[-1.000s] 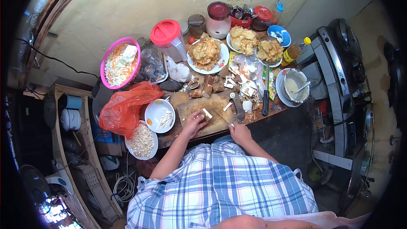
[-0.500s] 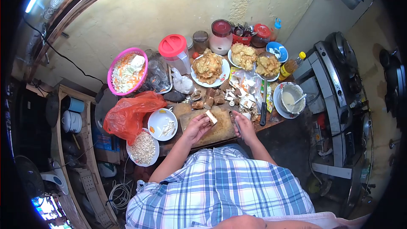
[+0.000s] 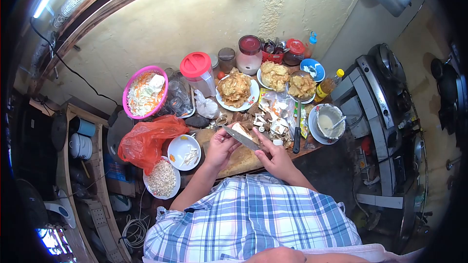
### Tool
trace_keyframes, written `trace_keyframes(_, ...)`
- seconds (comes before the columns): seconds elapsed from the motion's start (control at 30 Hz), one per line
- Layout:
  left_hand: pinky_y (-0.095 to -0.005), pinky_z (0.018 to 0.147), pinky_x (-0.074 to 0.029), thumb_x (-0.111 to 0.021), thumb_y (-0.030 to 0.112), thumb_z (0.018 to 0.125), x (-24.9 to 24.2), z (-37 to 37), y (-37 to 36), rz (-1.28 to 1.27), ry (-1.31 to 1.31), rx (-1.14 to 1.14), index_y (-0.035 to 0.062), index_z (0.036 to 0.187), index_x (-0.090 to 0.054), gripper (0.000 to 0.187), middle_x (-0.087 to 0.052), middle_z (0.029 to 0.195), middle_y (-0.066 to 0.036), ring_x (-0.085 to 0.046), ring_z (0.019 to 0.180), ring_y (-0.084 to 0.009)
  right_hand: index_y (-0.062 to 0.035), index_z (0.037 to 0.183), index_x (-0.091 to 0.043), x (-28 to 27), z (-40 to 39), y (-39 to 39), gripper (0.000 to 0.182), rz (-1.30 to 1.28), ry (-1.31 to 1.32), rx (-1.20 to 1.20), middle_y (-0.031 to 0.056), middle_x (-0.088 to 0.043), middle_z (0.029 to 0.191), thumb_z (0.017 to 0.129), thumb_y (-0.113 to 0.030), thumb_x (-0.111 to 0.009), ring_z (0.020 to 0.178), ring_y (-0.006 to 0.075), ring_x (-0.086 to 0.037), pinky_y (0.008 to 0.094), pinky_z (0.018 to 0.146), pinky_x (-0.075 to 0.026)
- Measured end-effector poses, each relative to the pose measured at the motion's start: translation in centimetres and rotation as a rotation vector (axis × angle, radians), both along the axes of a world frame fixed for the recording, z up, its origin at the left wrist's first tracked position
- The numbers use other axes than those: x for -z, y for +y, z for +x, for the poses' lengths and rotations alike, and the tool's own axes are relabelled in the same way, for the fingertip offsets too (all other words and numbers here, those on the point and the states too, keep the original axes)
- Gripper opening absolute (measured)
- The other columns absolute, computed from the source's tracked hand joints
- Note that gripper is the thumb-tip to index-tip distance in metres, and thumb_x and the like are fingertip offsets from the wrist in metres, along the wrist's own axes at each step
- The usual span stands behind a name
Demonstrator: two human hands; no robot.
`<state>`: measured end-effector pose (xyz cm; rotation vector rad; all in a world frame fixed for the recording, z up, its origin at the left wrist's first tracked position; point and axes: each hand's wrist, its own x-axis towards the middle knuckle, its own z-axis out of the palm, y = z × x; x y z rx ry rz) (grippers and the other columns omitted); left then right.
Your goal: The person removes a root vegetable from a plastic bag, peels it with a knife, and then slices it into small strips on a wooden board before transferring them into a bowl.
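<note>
In the middle of the head view, my left hand (image 3: pixel 218 150) is closed around a brown-skinned piece of white root that looks like cassava (image 3: pixel 239 129). My right hand (image 3: pixel 277 159) grips a knife (image 3: pixel 242 139), its broad blade slanting across the near side of the root toward my left fingers. Both hands are over a worn wooden cutting board (image 3: pixel 239 161). Just beyond them lie brown unpeeled root chunks, partly hidden, and a heap of white and brown peelings (image 3: pixel 277 122). A white bowl (image 3: pixel 176 162) left of my left hand holds several thin white sticks.
At left are a bowl of diced white bits (image 3: pixel 162 180), a red plastic bag (image 3: pixel 146 142) and a pink basin of shredded vegetables (image 3: pixel 144 95). Fritter plates (image 3: pixel 253 95) stand behind. A black-handled knife (image 3: pixel 297 140) and a batter bowl (image 3: pixel 327 109) are at right.
My right hand has moved left and up, bringing the knife blade against the root piece. My left hand has shifted slightly left. The camera view has tilted a little upward.
</note>
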<state>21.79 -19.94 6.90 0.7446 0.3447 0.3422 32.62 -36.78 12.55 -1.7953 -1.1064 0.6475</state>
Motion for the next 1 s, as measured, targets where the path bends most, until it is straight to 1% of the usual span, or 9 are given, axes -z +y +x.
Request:
trace_keyframes(0.23, -0.0311, 0.09, -0.051, -0.058, -0.001, 0.087, -2.4, 1.5, -1.1, 0.079, -0.016, -0.058, 0.0023, 0.123, -0.052, 0.036, -0.06, 0.113, -0.008, -0.06, 0.102, -0.0168, -0.0169, 0.142, -0.036, -1.5, 1.0, -1.0, 0.056, 0.018, -0.032, 0.026, 0.0123, -0.049, 0.051, 0.09, -0.024, -0.055, 0.043, 0.0215, -0.049, 0.0333, 0.048, -0.041)
trace_keyframes(0.33, -0.0311, 0.09, -0.051, -0.058, -0.002, 0.086, -3.2, 2.1, -1.1, 0.075, -0.017, -0.068, 0.0013, 0.123, -0.052, 0.037, -0.06, 0.113, -0.008, -0.06, 0.102, -0.0162, -0.0178, 0.142, -0.037, -2.0, 1.6, -1.2, 0.055, 0.023, -0.08, 0.043, 0.0147, -0.052, 0.054, 0.09, -0.024, -0.054, 0.043, 0.0251, -0.052, 0.0352, 0.049, -0.042)
trace_keyframes(0.4, -0.0309, 0.09, -0.051, -0.059, -0.002, 0.086, -3.6, 2.6, -1.2, 0.076, -0.024, -0.067, 0.0007, 0.122, -0.052, 0.037, -0.06, 0.112, -0.007, -0.06, 0.101, -0.0159, -0.0187, 0.143, -0.034, -2.1, 2.0, -1.3, 0.056, 0.046, -0.165, 0.021, 0.0174, -0.056, 0.057, 0.091, -0.024, -0.053, 0.047, 0.0303, -0.056, 0.0375, 0.051, -0.044)
trace_keyframes(0.5, -0.03, 0.089, -0.05, -0.061, -0.003, 0.085, -3.7, 3.3, -1.3, 0.13, -0.047, -0.074, 0.0004, 0.121, -0.053, 0.037, -0.061, 0.111, -0.007, -0.06, 0.1, -0.0151, -0.0198, 0.145, -0.029, -2.5, 2.4, -1.2, 0.059, 0.023, -0.07, -0.006, 0.0189, -0.058, 0.06, 0.091, -0.024, -0.052, 0.05, 0.0344, -0.058, 0.0393, 0.052, -0.046)
trace_keyframes(0.57, -0.0304, 0.086, -0.052, -0.062, -0.003, 0.083, -3.4, 3.9, -1.5, 0.274, -0.015, -0.061, 0.0007, 0.12, -0.053, 0.038, -0.061, 0.11, -0.009, -0.062, 0.098, -0.0169, -0.0195, 0.147, -0.024, -2.2, 2.9, -1.2, 0.062, 0.038, -0.059, -0.026, 0.019, -0.059, 0.062, 0.091, -0.021, -0.05, 0.05, 0.0341, -0.058, 0.0387, 0.052, -0.046)
trace_keyframes(0.63, -0.03, 0.086, -0.052, -0.062, -0.004, 0.083, -3.7, 4.5, -1.9, 0.251, -0.026, -0.064, 0.0005, 0.118, -0.054, 0.037, -0.062, 0.108, -0.008, -0.062, 0.097, -0.0163, -0.0189, 0.147, -0.022, -2.0, 3.3, -1.4, 0.062, 0.047, -0.032, -0.037, 0.0195, -0.06, 0.064, 0.092, -0.02, -0.049, 0.05, 0.0335, -0.058, 0.0383, 0.053, -0.046)
trace_keyframes(0.9, -0.0284, 0.083, -0.053, -0.063, -0.007, 0.08, -4.2, 6.6, -3.1, 0.27, -0.055, -0.094, -0.0004, 0.112, -0.057, 0.033, -0.063, 0.104, -0.008, -0.062, 0.093, -0.0145, -0.0158, 0.143, -0.033, -1.5, 3.6, -1.6, 0.056, 0.163, -0.102, 0.124, 0.0184, -0.058, 0.063, 0.09, -0.013, -0.051, 0.052, 0.0306, -0.06, 0.0349, 0.053, -0.046)
trace_keyframes(0.97, -0.0297, 0.087, -0.051, -0.067, -0.004, 0.08, -4.0, 6.8, -3.0, 0.285, -0.07, -0.049, -0.0015, 0.117, -0.055, 0.039, -0.063, 0.108, -0.007, -0.061, 0.098, -0.0145, -0.0149, 0.142, -0.037, -1.7, 3.7, -1.6, 0.053, 0.186, -0.132, 0.179, 0.0155, -0.056, 0.06, 0.091, -0.014, -0.052, 0.049, 0.0229, -0.058, 0.0324, 0.052, -0.045)
trace_keyframes(1.0, -0.0297, 0.087, -0.051, -0.067, -0.004, 0.08, -4.1, 7.0, -3.0, 0.288, -0.071, -0.048, -0.0015, 0.117, -0.055, 0.039, -0.063, 0.108, -0.007, -0.061, 0.098, -0.0145, -0.0149, 0.142, -0.037, -1.6, 3.8, -1.5, 0.053, 0.189, -0.132, 0.18, 0.0155, -0.056, 0.06, 0.091, -0.014, -0.052, 0.049, 0.0229, -0.058, 0.0324, 0.052, -0.045)
